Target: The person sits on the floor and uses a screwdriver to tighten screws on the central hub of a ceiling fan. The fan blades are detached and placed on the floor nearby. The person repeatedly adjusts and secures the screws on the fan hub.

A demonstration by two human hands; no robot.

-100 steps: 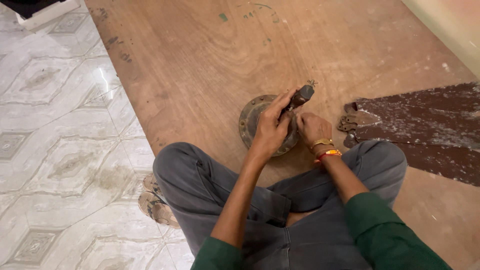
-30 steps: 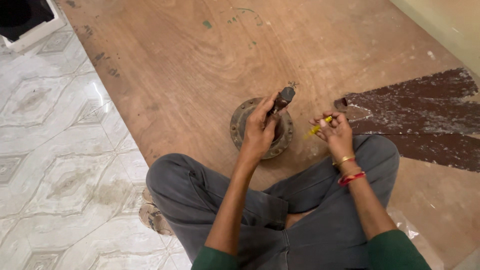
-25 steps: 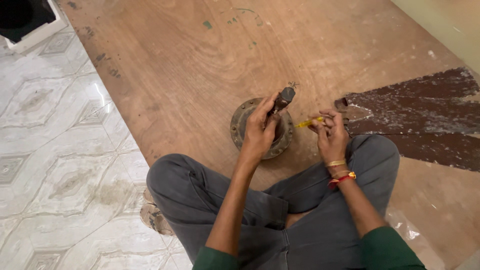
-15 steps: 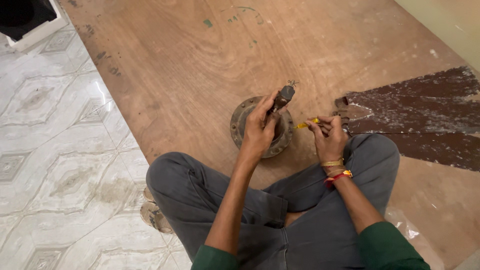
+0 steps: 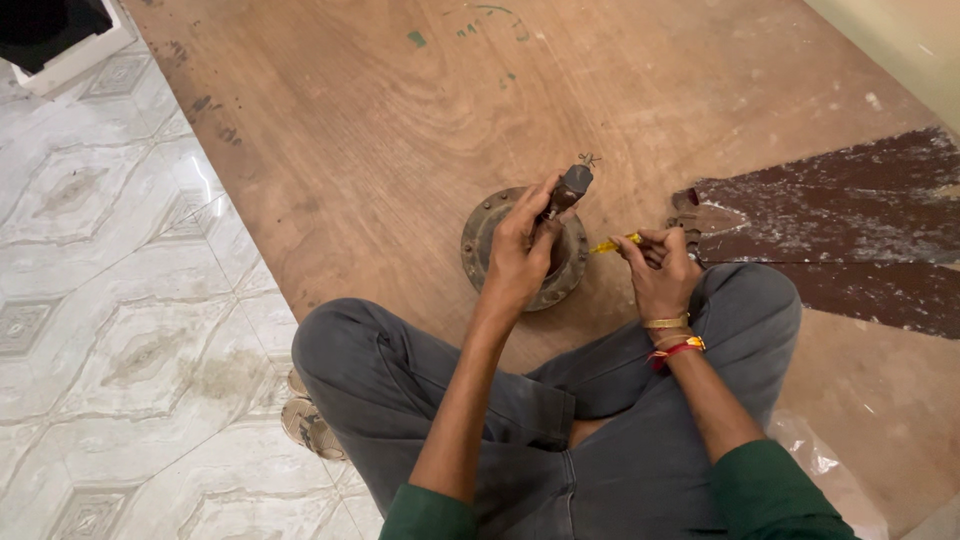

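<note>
Hands at mid-board: left hand (image 5: 520, 255) grips a dark tool (image 5: 566, 190) over a round flanged metal hub (image 5: 478, 235) on the plywood board (image 5: 380, 130); right hand (image 5: 660, 270) pinches a yellow pen-like tool (image 5: 612, 244) just beside it.

This looks like a makeshift workshop set up on a house floor. A big sheet of bare plywood (image 5: 420, 150), flecked with green paint and dark stains, lies over glossy patterned floor tiles (image 5: 110, 330). The person sits cross-legged right on it, beside a rusty round metal part (image 5: 490, 225) and a dark, paint-spattered board (image 5: 850, 220).
</note>
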